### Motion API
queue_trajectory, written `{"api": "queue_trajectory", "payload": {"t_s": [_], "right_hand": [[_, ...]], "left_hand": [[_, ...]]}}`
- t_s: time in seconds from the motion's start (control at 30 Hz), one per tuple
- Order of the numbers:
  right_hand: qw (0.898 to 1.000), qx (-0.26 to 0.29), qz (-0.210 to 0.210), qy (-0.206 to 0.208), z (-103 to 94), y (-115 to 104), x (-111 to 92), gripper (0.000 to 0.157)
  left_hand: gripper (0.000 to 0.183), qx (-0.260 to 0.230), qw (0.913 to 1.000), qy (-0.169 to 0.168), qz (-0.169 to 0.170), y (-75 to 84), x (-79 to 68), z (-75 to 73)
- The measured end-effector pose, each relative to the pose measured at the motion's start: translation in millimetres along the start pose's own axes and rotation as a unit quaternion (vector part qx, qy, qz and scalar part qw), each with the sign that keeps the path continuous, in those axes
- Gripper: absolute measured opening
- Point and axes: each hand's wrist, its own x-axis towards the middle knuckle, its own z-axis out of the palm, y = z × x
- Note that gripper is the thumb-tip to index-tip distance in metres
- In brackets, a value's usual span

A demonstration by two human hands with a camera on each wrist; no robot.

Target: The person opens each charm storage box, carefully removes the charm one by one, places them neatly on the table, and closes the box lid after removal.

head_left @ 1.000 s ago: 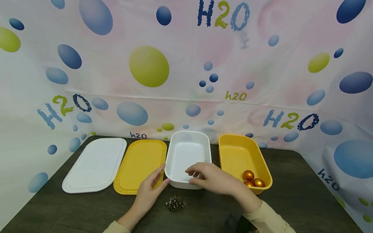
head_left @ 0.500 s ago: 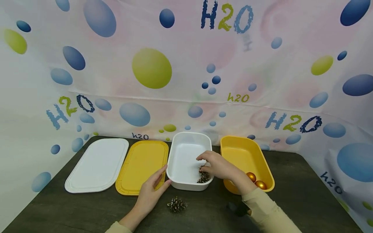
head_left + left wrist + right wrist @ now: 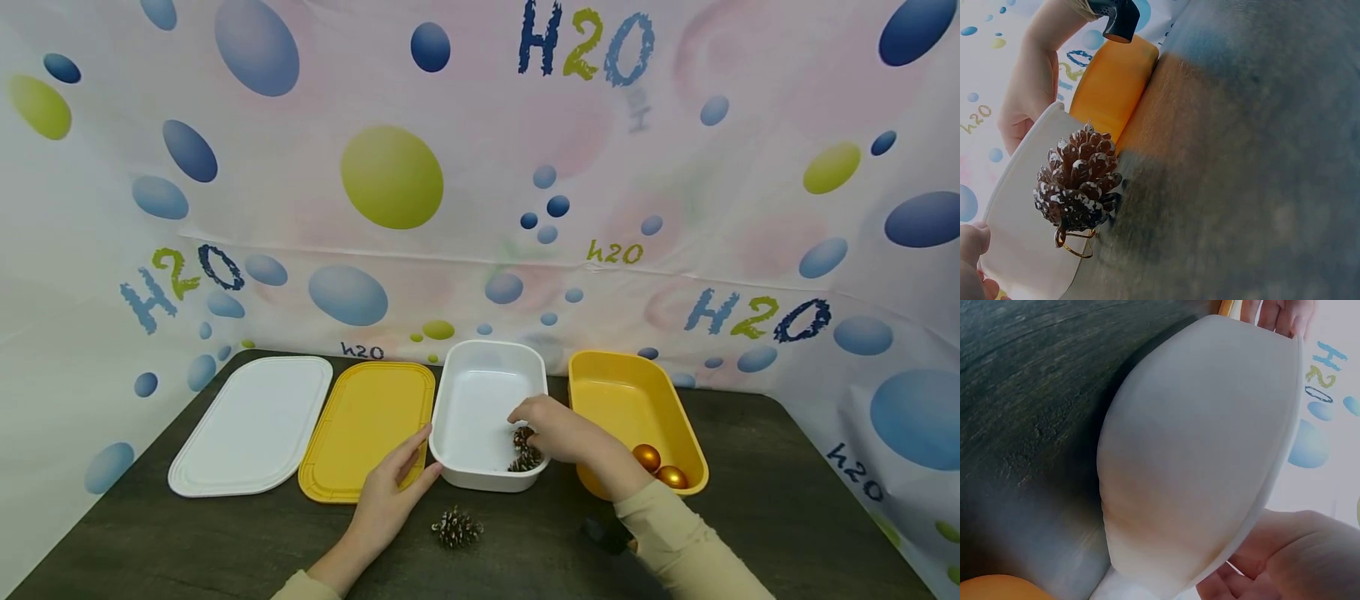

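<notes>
In the head view, a white plastic container (image 3: pixel 491 478) stands mid-table. My left hand (image 3: pixel 386 492) touches its near-left corner with straight fingers and thumb. Over its right wall reaches my right hand (image 3: pixel 558 429), its thumb and index finger around a brown pine cone (image 3: pixel 522 434); the fingertips are partly hidden. Just below, another pine cone (image 3: pixel 527 459) lies in the container's near-right corner. A frosted pine cone (image 3: pixel 457 528) sits on the table in front; the left wrist view shows this pine cone (image 3: pixel 1079 178) with a gold loop.
To the right is a yellow container (image 3: pixel 622 383) with shiny orange balls (image 3: pixel 671 477), partly covered by the right forearm. A yellow lid (image 3: pixel 367 429) and a white lid (image 3: pixel 251 425) lie on the left. A printed curtain (image 3: pixel 465 167) hangs behind the table.
My right hand has moved from the container's near middle to its right side, bringing a pine cone down beside the other. The left hand stays at the corner.
</notes>
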Motion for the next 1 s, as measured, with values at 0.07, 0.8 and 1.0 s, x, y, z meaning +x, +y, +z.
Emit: {"api": "queue_trajectory", "payload": {"t_s": [0.07, 0.8, 1.0], "right_hand": [[1.0, -0.002, -0.011, 0.002, 0.5, -1.1, -0.2, 0.026], [0.999, 0.007, -0.027, 0.043, 8.1, 1.4, -1.6, 0.02], [0.997, 0.018, -0.036, 0.062, 8.0, 2.3, -3.1, 0.014]], "left_hand": [[0.055, -0.001, 1.0, 0.0, -0.004, 0.3, -0.1, -0.2], [0.054, -0.003, 1.0, 0.002, 0.006, -1.2, -0.4, 0.1], [0.055, -0.012, 0.9999, -0.002, -0.008, 2.0, -0.6, -1.2]]}}
